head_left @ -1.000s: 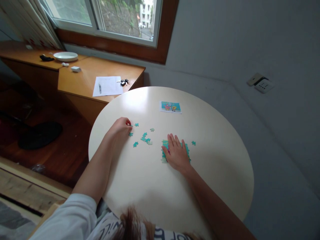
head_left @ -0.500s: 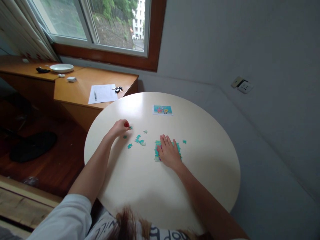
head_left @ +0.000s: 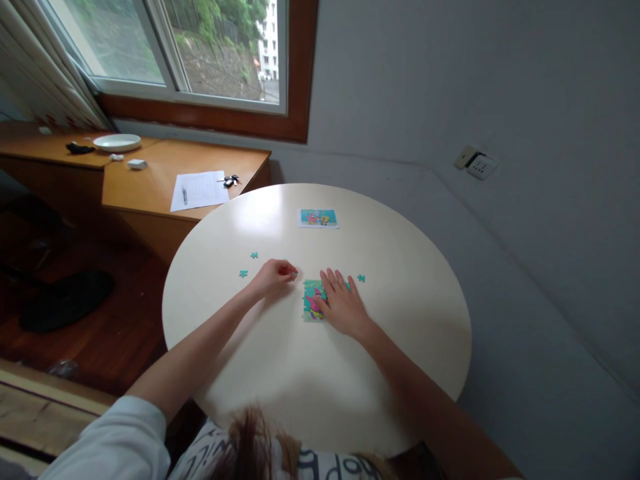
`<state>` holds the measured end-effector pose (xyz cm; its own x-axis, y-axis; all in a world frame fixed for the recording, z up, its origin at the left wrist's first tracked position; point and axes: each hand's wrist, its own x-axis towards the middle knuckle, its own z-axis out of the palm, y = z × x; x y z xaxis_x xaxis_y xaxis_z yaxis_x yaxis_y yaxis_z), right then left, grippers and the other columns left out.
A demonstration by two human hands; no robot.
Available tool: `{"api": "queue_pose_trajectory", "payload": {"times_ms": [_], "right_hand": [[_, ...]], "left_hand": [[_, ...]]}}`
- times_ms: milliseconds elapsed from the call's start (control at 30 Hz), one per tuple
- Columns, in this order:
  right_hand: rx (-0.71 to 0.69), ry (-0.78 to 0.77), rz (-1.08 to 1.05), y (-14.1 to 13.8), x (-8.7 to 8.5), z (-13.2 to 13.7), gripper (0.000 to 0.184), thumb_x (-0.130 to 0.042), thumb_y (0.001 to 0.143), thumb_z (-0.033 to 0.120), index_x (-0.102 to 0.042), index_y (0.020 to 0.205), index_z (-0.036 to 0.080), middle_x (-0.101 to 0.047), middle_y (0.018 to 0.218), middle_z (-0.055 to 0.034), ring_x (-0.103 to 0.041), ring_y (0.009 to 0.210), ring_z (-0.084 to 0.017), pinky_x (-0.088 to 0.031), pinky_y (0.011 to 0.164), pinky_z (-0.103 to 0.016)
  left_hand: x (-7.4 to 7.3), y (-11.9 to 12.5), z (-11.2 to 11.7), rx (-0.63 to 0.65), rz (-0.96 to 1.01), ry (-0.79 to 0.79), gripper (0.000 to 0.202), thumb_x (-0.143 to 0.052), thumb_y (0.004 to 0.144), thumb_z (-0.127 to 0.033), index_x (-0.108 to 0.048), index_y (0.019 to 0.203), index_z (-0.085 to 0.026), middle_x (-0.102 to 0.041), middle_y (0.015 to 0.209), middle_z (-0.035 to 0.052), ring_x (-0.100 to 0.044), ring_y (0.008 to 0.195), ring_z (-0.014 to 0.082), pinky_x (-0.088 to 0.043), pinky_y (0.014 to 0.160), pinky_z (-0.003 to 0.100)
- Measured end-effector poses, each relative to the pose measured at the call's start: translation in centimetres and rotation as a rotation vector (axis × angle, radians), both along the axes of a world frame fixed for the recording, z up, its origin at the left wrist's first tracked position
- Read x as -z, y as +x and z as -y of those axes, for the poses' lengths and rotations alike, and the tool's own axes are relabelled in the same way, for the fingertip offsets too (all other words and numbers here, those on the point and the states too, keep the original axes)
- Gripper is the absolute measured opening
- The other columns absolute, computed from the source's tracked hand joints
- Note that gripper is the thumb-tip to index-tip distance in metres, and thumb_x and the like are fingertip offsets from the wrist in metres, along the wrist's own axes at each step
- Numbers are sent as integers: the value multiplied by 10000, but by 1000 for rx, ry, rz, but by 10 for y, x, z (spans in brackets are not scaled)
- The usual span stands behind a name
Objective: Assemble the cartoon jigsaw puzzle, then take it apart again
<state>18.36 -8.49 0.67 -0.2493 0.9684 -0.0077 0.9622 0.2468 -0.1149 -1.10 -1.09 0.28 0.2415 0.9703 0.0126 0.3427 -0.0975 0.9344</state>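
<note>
A partly assembled jigsaw puzzle [head_left: 314, 301] with a pink cartoon figure lies on the round table. Over its right part rests my right hand [head_left: 344, 308], open and flat with the fingers stretched out. Just left of the puzzle, my left hand [head_left: 275, 279] is closed in a pinch, with a small puzzle piece [head_left: 295, 275] showing at the fingertips. Two loose teal pieces, one farther back [head_left: 255, 255] and one nearer [head_left: 243, 274], lie beyond my left hand. Another teal piece [head_left: 361, 278] is just beyond the puzzle's right end. My left hand and forearm may cover other pieces.
A reference picture card [head_left: 319, 218] lies towards the back of the white round table [head_left: 400, 267]. Behind it to the left, a wooden desk [head_left: 155, 160] holds paper [head_left: 205, 189], a pen, keys [head_left: 231, 181], a small white box and a white plate [head_left: 117, 142].
My left hand has moved right, away from the far loose piece, to beside the puzzle. Pieces between them are now out of sight. My right hand stays on the puzzle.
</note>
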Motion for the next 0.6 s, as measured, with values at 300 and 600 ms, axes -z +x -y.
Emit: {"api": "queue_pose_trajectory", "payload": {"times_ms": [300, 600], "right_hand": [[-7, 15, -13, 2, 11, 4, 601, -219, 949, 474, -279, 1463, 169, -257, 1535, -73, -214, 1421, -248, -130, 1149, -496], [-10, 6, -19, 3, 11, 4, 600, -218, 951, 484, -277, 1463, 179, -251, 1538, -74, -208, 1422, -240, -127, 1146, -491]], "left_hand": [[14, 11, -6, 39, -209, 111, 105, -622, 632, -163, -690, 708, -185, -695, 671, 30, -626, 645, 184, -466, 618, 278], [2, 15, 5, 39, -444, 183, 70, -610, 706, -213, -674, 703, -183, -684, 688, 31, -588, 646, 177, -418, 616, 274]]}}
